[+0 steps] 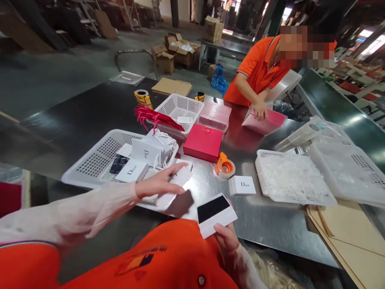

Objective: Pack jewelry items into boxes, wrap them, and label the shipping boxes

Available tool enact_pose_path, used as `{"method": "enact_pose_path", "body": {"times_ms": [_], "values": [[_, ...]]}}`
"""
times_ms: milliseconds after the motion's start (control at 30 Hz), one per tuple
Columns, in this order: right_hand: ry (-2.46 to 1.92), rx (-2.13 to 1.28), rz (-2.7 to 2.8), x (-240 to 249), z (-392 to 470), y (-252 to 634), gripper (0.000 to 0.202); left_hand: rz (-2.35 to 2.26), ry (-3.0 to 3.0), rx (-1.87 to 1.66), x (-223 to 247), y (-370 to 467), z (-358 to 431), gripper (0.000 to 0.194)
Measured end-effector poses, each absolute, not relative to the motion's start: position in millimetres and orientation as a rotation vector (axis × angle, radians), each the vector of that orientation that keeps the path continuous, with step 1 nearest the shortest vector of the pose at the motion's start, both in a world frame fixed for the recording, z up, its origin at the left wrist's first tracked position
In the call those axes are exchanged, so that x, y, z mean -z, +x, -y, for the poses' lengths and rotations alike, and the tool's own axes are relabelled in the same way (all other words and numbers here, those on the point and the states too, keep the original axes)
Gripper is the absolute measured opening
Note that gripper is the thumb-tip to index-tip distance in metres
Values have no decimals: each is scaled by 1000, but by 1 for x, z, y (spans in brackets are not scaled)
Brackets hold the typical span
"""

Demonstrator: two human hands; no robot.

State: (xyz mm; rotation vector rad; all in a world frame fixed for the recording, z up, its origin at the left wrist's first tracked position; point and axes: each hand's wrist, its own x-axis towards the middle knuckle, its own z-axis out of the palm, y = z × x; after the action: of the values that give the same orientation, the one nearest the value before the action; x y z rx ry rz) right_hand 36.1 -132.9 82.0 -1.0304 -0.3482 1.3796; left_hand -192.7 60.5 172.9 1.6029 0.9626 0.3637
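In my right hand (227,236) is a small white box (217,216) without its lid, tilted, with a black inside. The thumb rests on its near edge. My left hand (162,182) reaches over the right end of a white basket (81,168), thumb and fingers spread apart. Just beyond its fingertips is a plain white box piece (183,176); I cannot tell whether they touch it. In the basket are white Dior bags (148,150) with cord handles and a white Dior box (131,170). Another white Dior box (243,185) stands on the table.
A red box (203,142) and an orange tape dispenser (225,166) lie mid-table. Behind are a basket with red bags (165,118) and bubble-wrapped items (215,116). A basket of white filler (296,178) stands right. Across the table, a co-worker's hand (260,110) touches a bubble-wrapped pink package (267,121).
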Motion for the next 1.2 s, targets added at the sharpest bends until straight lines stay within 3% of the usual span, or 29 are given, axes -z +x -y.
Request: {"method": "enact_pose_path", "body": {"times_ms": [200,333,400,500,667,733,900,1200], "values": [[-1169,-1325,499,-15,114,72,107,-1124,2271,167,-48,-137,-34,101],[-1261,-1272,648,5,115,81,117,-1174,2474,141,-18,-140,-38,107],[-1313,-1309,776,9,115,85,120,-1136,2512,41,-17,-145,-43,85],[-1454,-1314,1033,16,110,91,120,-938,2556,-99,-17,-140,-45,31],[-2016,-938,1464,18,105,93,122,-660,2617,-61,-3,-117,-38,19],[-2117,-777,1588,7,103,86,113,-606,2644,-24,1,-114,-37,17],[-2153,-671,1918,-24,93,59,65,-385,2730,81,3,-113,-41,17],[-2192,-738,1947,-20,87,47,47,-68,2803,278,11,-86,-41,24]]}}
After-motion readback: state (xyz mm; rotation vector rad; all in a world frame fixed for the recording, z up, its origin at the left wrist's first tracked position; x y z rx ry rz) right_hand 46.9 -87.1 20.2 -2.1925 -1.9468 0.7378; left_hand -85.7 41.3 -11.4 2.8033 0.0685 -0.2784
